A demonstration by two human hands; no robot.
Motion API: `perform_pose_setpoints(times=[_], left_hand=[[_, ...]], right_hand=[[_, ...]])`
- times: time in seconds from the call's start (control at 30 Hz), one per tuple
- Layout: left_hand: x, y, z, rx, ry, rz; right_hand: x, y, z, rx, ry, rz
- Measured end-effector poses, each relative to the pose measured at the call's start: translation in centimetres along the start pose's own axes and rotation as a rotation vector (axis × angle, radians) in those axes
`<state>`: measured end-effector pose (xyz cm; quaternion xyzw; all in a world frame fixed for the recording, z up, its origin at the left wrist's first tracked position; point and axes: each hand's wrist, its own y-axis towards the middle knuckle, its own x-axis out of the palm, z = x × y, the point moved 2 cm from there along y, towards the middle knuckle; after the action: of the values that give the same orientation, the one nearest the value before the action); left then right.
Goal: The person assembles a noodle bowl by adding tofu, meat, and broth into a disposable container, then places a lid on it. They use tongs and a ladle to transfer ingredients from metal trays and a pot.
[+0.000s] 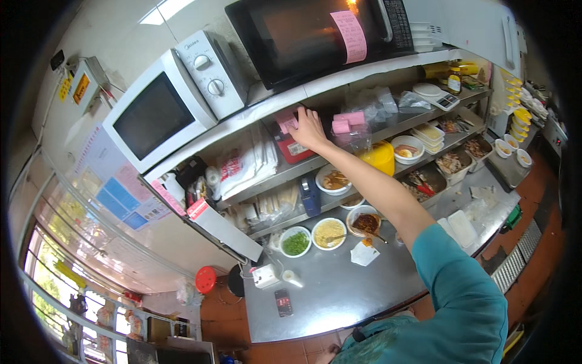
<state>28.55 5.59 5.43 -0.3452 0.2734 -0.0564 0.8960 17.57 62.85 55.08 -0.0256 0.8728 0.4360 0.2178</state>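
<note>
– Reaching up and across, right hand. Closed on anything?

– Fingers curled down at the top of a red boxy device; cannot tell whether they pinch or only rest. Left hand not made out; cannot tell its state.

– Looks of the device?

– Red front, pale label low on it, dark upper part. Pink paper slip at the top, just left of the fingertips.

– Edges round the hand?

– White ledge close above, microwaves on it. Pink rolls just right. White plastic bags left, near the device. Shelf lip below. Tight pocket; the way out is toward the body.

– Under the arm?

– Forearm slants past a yellow container. Blue box below the hand, one tier down.

– Farther out?

– Steel counter, well below the hand: a broad stretch between the food bowls and the body. Phone near its left edge.
</note>
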Motion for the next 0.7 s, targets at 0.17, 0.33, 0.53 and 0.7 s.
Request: perform_pose_setpoints(times=[0.17, 0.33, 0.53, 0.7], left_hand=[[-0.5, 1.4, -2.1, -0.185, -0.063, 0.158], [-1.1, 0.6, -2.8, -0.274, -0.083, 0.262], [-0.6, -2.4, -2.6, -0.323, -0.03, 0.356], [-6.3, -9.3, 5.8, -0.193, 0.126, 0.716]], right_hand=[[2.6, 3.2, 0.4, 0.215, 0.025, -0.2], [1.5, 4.1, 0.6, 0.36, 0.207, -0.299], [0.5, 1.9, 0.5, 0.149, 0.494, -0.033], [-2.7, -5.1, -1.0, -0.055, 0.825, -0.053]])
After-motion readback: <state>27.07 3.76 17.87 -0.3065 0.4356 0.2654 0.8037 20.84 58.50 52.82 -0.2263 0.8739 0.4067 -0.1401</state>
